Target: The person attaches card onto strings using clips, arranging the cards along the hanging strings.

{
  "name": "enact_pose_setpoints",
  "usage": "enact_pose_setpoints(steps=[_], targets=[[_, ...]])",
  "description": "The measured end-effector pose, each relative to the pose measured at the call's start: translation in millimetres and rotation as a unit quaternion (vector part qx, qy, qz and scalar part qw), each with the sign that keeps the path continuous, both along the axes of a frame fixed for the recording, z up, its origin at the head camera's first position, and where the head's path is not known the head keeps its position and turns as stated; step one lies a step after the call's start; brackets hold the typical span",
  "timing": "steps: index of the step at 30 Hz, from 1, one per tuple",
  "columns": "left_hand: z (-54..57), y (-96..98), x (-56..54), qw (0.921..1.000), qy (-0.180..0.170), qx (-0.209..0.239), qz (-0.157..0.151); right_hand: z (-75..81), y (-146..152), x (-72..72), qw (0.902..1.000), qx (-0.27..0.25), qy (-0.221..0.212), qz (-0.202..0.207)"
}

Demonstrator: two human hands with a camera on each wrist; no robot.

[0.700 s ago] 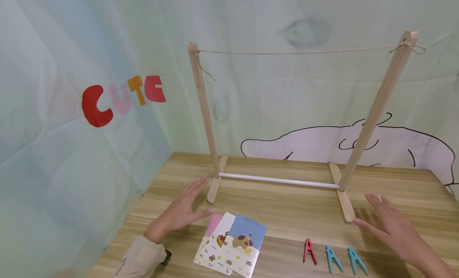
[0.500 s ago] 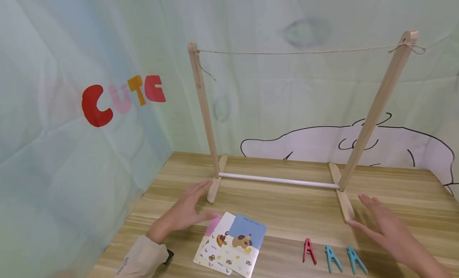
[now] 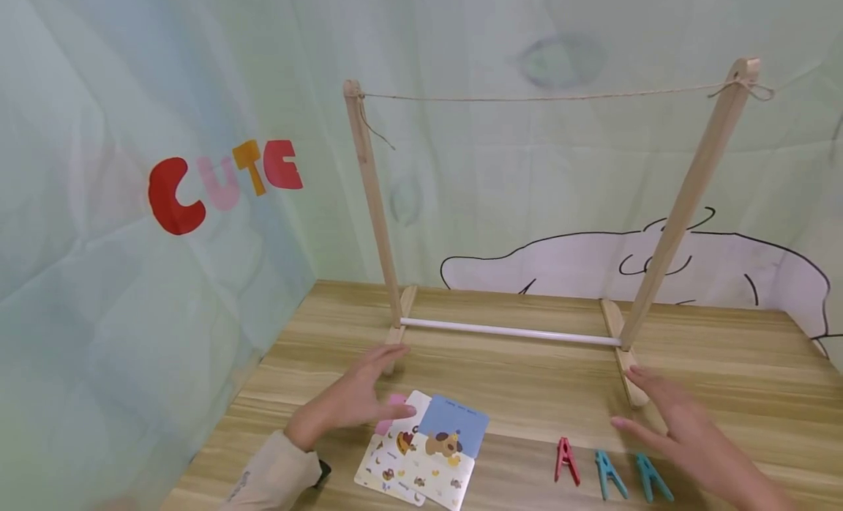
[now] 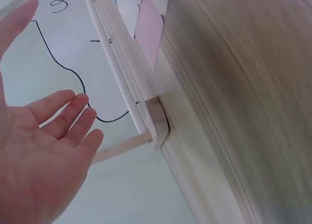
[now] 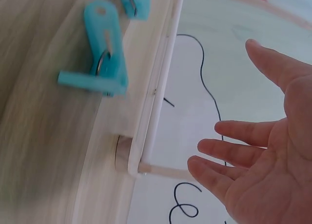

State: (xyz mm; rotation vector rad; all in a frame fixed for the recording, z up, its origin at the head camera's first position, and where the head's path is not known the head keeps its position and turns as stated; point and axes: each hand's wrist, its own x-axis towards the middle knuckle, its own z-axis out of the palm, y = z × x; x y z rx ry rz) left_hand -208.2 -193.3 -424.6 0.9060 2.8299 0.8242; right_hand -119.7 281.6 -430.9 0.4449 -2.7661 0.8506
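"Asking quick re hands: what'd they have?"

"Nothing. L hand (image 3: 352, 395) and R hand (image 3: 691, 430) both had fingers extended, thumbs well apart."

"Where'd the stuff lie, head view?"

"Cards (image 3: 435, 456) overlapped at 6 o'clock, nr L thumb, contact unclear; red peg (image 3: 564, 452) at approx. 5, teal pegs (image 3: 602, 461) btwn 4 & 5."

"Handling?"

"Cards looked light, stiffish, prob. slippery & creasable; a pinch on their 12 o'clock edge seemed best. Pegs looked light, hard, springy; their splayed ends, at 6 o'clock, seemed the place to squeeze."

Left hand (image 4: 46, 158) near wooden foot (image 4: 158, 120) and white rod (image 4: 112, 63); pink card (image 4: 149, 33) on tabletop (image 4: 239, 87).
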Motion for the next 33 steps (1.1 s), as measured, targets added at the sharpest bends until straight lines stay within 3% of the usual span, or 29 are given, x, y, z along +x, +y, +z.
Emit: enact_pose_setpoints(steps=[6,13,22,27,33], targets=[[-0.5,8.1,1.8,0.9998,0.004,-0.006,-0.019,-1.0,-12.6,3.0,0.9989,0.02,0.041,0.009],[-4.7,15.9,0.0,0.9983,-0.001,0.009,-0.058,-1.2,-27.2,6.4,0.9994,0.008,0.021,0.026],[-5.7,24.4,2.4,0.997,-0.005,-0.001,-0.077,-9.7,-40.5,6.7,0.993,0.015,0.105,0.052],[-6.8,28.8,2.5,0.9956,-0.021,-0.001,-0.092,-14.5,-46.7,8.3,0.9894,0.009,0.124,0.074],[-7.3,34.3,2.3,0.9943,-0.035,-0.017,-0.099,-15.9,-55.3,12.5,0.9923,-0.006,0.084,0.091]])
